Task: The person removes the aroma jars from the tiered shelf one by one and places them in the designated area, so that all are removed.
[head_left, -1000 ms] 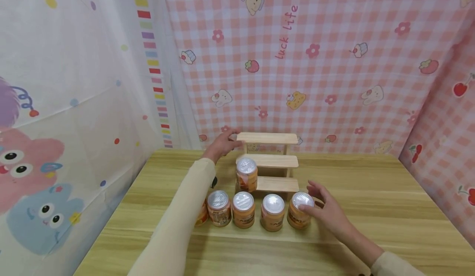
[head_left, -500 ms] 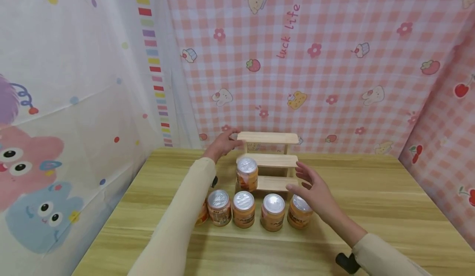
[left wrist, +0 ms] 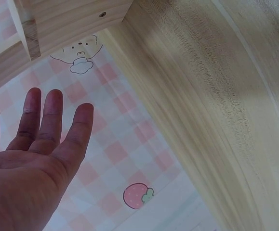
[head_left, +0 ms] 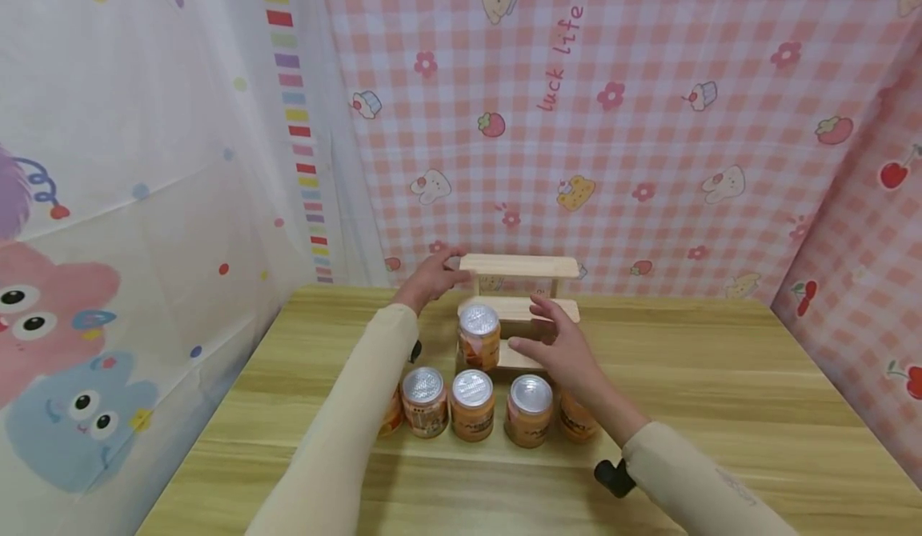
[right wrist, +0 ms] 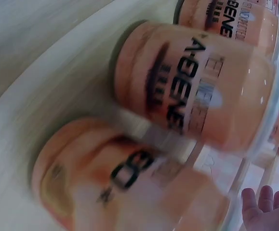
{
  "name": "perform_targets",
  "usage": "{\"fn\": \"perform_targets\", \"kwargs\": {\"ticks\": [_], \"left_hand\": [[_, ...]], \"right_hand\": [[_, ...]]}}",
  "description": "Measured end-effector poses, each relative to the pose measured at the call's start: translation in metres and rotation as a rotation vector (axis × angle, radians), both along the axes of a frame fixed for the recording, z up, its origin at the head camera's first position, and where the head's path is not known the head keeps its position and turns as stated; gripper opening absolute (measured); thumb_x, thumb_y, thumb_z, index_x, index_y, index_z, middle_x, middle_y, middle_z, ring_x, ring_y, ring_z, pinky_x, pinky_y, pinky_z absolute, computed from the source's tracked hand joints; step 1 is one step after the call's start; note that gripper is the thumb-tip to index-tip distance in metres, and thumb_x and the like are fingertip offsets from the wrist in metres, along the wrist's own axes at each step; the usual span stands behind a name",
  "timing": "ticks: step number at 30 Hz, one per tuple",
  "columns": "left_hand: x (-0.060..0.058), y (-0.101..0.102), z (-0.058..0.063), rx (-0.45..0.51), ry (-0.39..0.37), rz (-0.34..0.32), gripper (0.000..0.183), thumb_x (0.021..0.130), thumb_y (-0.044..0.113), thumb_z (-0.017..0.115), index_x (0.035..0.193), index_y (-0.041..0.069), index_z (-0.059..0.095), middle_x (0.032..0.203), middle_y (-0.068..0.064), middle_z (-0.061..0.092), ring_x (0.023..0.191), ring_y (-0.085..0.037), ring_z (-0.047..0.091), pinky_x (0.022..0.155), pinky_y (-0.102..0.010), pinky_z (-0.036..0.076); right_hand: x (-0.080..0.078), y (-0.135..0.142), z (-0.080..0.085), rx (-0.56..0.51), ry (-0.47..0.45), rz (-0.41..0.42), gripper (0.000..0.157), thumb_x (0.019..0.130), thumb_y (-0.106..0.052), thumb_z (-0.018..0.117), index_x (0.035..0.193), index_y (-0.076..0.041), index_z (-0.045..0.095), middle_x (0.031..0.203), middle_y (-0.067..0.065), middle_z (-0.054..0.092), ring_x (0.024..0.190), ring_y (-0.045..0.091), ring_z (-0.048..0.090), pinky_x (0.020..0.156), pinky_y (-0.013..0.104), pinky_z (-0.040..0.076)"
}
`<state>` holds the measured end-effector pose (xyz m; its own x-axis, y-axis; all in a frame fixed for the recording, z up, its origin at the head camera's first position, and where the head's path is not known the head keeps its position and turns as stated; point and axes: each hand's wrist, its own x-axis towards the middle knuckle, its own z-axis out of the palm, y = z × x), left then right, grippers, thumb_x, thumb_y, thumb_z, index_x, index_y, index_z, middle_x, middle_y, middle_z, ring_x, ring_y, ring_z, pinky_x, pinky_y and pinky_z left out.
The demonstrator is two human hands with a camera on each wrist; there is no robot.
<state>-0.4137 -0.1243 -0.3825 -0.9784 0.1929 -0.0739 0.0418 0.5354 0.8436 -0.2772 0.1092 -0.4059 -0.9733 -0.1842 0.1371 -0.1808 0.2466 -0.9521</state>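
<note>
My left hand (head_left: 430, 278) pinches the left end of the top board of a three-step wooden shelf (head_left: 519, 266), finger behind and thumb in front. In the left wrist view its other fingers (left wrist: 53, 115) stretch out loosely. An orange can (head_left: 479, 347) with a silver lid stands upright at the left of the shelf's lowest step. My right hand (head_left: 565, 350), fingers spread and holding nothing, hovers before the lower steps, right of that can. Its fingertips show at the lower right corner of the right wrist view.
Several similar cans stand in a row in front of the shelf, among them a middle can (head_left: 529, 412). The rightmost can (head_left: 579, 419) is partly hidden by the right hand and wrist, the leftmost can (head_left: 392, 418) by the left sleeve. A checked cloth (head_left: 648, 152) hangs behind the table.
My right hand has moved left and away from me, from over the rightmost can to the front of the shelf's lower steps. The left hand has stayed at the top board.
</note>
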Motion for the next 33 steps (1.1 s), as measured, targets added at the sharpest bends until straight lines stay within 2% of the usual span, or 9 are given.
{"fn": "perform_targets", "kwargs": {"ticks": [10,17,23,28,33], "left_hand": [[0.001,-0.002,0.002,-0.003,0.022,-0.021,0.053,0.097,0.029,0.066,0.145,0.016,0.048,0.132,-0.019,0.055,0.108,-0.028,0.055,0.066,-0.030,0.041],[0.000,-0.002,0.000,0.003,0.034,-0.028,0.050,0.097,0.026,0.066,0.143,0.016,0.049,0.136,-0.017,0.054,0.113,-0.031,0.056,0.080,-0.036,0.046],[0.000,-0.002,0.001,0.009,0.016,-0.021,0.055,0.097,0.029,0.066,0.147,0.015,0.046,0.139,-0.016,0.052,0.116,-0.032,0.055,0.085,-0.040,0.047],[0.000,-0.002,0.000,0.016,0.021,-0.019,0.054,0.097,0.028,0.066,0.146,0.015,0.047,0.139,-0.017,0.052,0.116,-0.032,0.055,0.084,-0.039,0.046],[0.001,-0.003,0.000,0.020,0.010,-0.016,0.056,0.097,0.030,0.066,0.147,0.016,0.046,0.142,-0.016,0.050,0.119,-0.032,0.054,0.089,-0.042,0.046]], "right_hand": [[-0.011,-0.032,-0.007,-0.050,-0.033,0.010,0.080,0.085,-0.012,0.079,0.152,-0.013,0.036,0.151,0.020,0.036,0.131,0.038,0.047,0.098,0.051,0.047],[-0.016,-0.048,-0.014,-0.015,-0.045,-0.015,0.081,0.083,-0.012,0.081,0.152,-0.010,0.039,0.146,0.019,0.046,0.126,0.035,0.051,0.097,0.049,0.048],[-0.017,-0.055,-0.016,0.051,-0.026,-0.041,0.078,0.082,-0.011,0.082,0.149,-0.010,0.043,0.132,0.015,0.058,0.114,0.029,0.058,0.086,0.039,0.052],[-0.018,-0.058,-0.017,0.074,-0.040,-0.070,0.074,0.084,-0.011,0.081,0.148,-0.012,0.044,0.132,0.014,0.058,0.115,0.028,0.058,0.085,0.038,0.053],[-0.019,-0.060,-0.018,0.094,-0.047,-0.091,0.071,0.084,-0.012,0.081,0.146,-0.013,0.046,0.134,0.014,0.057,0.118,0.030,0.057,0.087,0.039,0.053]]}}
